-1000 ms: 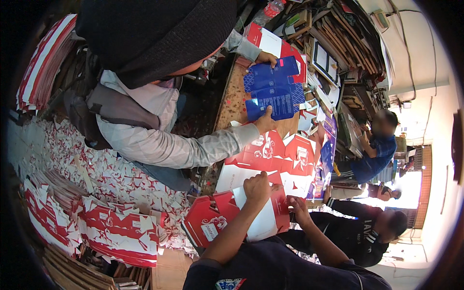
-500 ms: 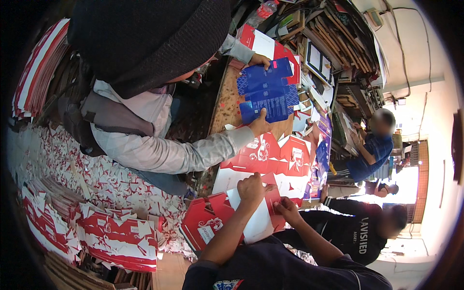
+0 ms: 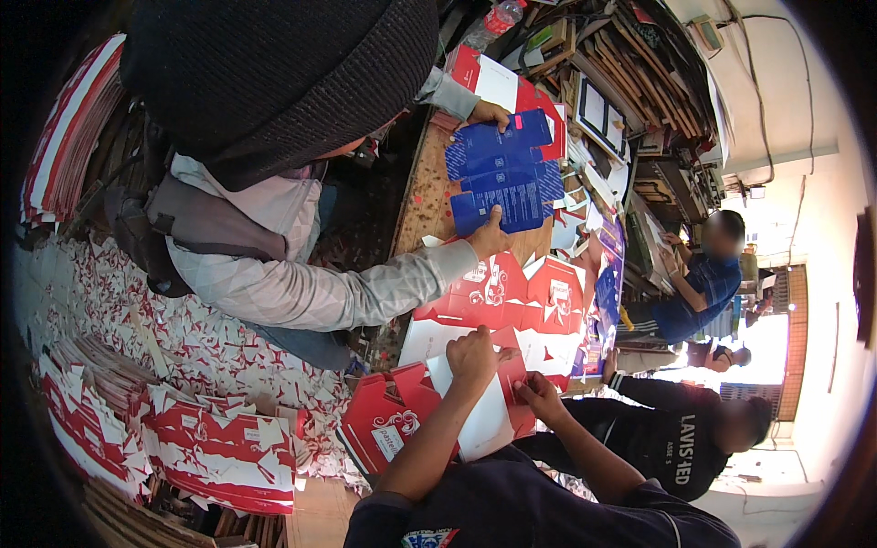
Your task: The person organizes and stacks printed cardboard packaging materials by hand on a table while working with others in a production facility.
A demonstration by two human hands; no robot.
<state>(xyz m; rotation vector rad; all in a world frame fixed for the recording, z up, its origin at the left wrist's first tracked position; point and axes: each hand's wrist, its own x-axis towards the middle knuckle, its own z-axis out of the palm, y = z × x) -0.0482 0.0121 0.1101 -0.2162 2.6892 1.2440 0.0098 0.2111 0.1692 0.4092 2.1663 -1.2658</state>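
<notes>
Beneath my two hands lies a stack of flat red and white box blanks (image 3: pixel 395 411), tilted at the table's near end. My left hand (image 3: pixel 472 365) is closed in a fist over the upper sheet; what its fingers hold, if anything, is hidden. My right hand (image 3: pixel 541 399) pinches the red edge of the white-and-red blank (image 3: pixel 489 416), thumb and fingers together. More red and white blanks (image 3: pixel 493 283) lie just beyond. Farther up, a co-worker in a black knit cap holds a flat dark blue box blank (image 3: pixel 502 173) by its edges with both hands.
Scraps of cut card (image 3: pixel 210 320) cover the floor at left. Stacks of red and white blanks (image 3: pixel 219 452) stand at lower left, another (image 3: pixel 73 132) at upper left. Wooden boards (image 3: pixel 639 64) pile up at upper right. Other people stand at right, one in black (image 3: pixel 667 438).
The co-worker's capped head has shifted slightly, and the blue blank has moved a little to the left. My hands stay almost in place on the red and white blanks.
</notes>
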